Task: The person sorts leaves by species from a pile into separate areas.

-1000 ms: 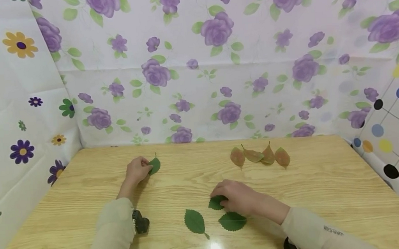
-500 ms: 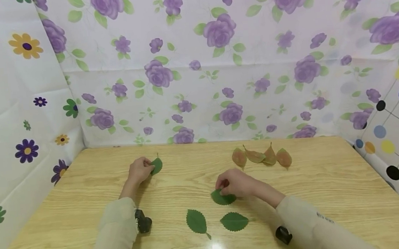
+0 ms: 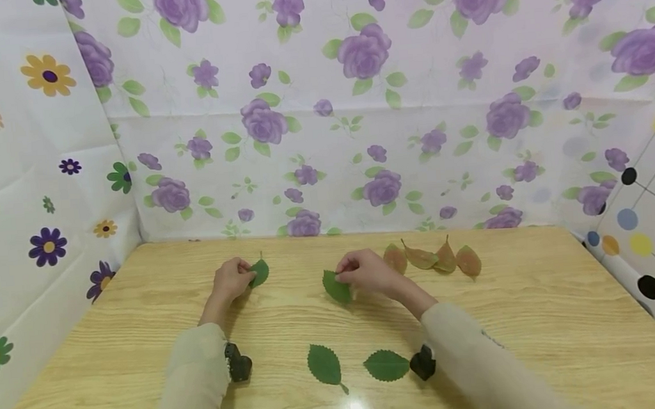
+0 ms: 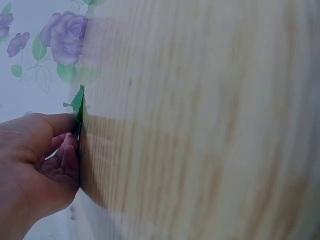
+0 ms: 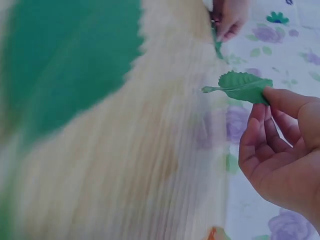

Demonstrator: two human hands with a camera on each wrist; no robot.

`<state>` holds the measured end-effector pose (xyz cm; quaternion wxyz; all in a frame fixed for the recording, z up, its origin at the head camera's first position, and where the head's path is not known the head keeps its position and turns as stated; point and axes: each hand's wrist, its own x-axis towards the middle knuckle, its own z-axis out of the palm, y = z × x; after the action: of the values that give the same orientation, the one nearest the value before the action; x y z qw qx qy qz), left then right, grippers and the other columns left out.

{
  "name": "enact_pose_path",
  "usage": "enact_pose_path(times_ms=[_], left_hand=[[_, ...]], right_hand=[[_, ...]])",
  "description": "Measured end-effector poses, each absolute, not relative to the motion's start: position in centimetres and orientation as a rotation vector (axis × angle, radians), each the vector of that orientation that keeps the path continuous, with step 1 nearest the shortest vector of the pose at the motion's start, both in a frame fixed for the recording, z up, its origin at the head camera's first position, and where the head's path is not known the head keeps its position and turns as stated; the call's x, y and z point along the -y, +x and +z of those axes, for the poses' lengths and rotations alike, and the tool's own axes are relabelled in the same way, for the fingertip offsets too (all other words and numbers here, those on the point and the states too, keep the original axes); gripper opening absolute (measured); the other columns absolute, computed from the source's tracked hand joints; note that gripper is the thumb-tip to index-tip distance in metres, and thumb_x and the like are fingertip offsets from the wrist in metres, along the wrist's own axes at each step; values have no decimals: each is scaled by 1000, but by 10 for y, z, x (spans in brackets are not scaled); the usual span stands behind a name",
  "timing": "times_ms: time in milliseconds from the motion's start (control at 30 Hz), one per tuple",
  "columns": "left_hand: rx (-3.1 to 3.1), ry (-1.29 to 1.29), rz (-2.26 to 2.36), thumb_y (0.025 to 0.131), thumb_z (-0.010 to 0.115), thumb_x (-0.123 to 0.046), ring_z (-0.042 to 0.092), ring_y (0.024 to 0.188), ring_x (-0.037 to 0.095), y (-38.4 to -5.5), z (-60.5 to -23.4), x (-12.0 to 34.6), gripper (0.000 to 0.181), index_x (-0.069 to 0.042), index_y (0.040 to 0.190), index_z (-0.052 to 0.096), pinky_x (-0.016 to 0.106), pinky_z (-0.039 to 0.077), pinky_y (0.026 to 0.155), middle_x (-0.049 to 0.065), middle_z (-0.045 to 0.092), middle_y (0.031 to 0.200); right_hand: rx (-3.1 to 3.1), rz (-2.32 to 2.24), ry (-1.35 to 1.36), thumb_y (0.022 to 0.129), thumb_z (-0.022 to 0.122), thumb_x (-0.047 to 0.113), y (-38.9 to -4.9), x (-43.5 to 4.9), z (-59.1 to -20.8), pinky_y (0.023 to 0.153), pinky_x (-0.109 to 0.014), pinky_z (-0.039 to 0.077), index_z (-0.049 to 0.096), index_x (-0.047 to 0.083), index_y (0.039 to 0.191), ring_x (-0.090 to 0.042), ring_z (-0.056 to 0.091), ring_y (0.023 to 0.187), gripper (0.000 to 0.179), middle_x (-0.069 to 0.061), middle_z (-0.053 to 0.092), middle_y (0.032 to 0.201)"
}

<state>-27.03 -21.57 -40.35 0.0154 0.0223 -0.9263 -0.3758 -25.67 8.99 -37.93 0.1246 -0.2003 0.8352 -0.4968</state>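
Note:
At the back left of the table, my left hand (image 3: 232,279) has its fingertips on the edge of a green leaf (image 3: 260,273) with a short stem. The left wrist view shows that leaf (image 4: 78,102) between thumb and fingers, close against the tabletop. My right hand (image 3: 367,270) pinches a second green leaf (image 3: 336,286), raised over the table's middle. Its toothed edge shows in the right wrist view, where the thumb presses on the blade of this leaf (image 5: 242,86) and the stem points away. Two more green leaves, one slanted (image 3: 324,364) and one sideways (image 3: 386,365), lie near the front.
Several reddish-brown leaves (image 3: 444,256) lie in a row at the back right of the wooden table (image 3: 521,317), the leftmost partly behind my right hand. A flowered cloth (image 3: 310,135) hangs along the back edge, with patterned cloths at both sides.
My right hand has lifted its green leaf from beside the front leaves and carried it back and left toward the middle. The left hand stays at its leaf.

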Motion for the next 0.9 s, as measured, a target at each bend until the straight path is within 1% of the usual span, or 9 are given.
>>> enact_pose_path(times_ms=[133,267,400,533,733,900], left_hand=[[2872,66,-1167,94,59,-6,57,91,35,-268,-404,215,20,11,104,56,43,49,80,21,60,95],[2871,69,-1152,94,59,-6,57,90,35,-266,-405,217,19,11,104,56,44,49,80,21,60,94],[2866,67,-1146,94,59,-6,57,90,35,-266,-404,219,19,11,103,57,44,49,80,20,60,94],[2854,60,-1151,94,59,-6,57,90,35,-267,-405,220,19,11,103,56,44,49,80,20,59,94],[2851,40,-1156,94,59,-7,57,89,34,-269,-411,219,20,10,105,56,44,48,80,19,59,93],[2843,42,-1149,94,60,-6,57,88,33,-271,-412,220,19,9,104,57,44,47,80,18,59,92]], right_hand=[[-2405,-1594,-443,93,64,10,-268,-71,-381,74,-39,53,66,2,102,-21,64,83,12,-7,66,91],[-2365,-1725,-334,93,64,5,-279,-51,-385,75,-37,55,66,-2,107,-21,65,83,17,-10,67,95],[-2332,-1827,-229,91,66,3,-291,-30,-394,66,-29,57,66,-5,108,-17,66,73,19,-12,68,92],[-2282,-1935,-156,89,67,0,-298,-8,-404,58,-25,56,66,-7,107,-13,62,62,19,-14,68,89],[-2227,-2028,-64,88,68,0,-295,20,-418,54,-21,53,68,-7,103,-10,62,61,16,-11,67,87],[-2295,-2046,-29,88,69,1,-292,34,-417,50,-19,49,70,-4,98,-10,59,58,12,-8,67,81]])
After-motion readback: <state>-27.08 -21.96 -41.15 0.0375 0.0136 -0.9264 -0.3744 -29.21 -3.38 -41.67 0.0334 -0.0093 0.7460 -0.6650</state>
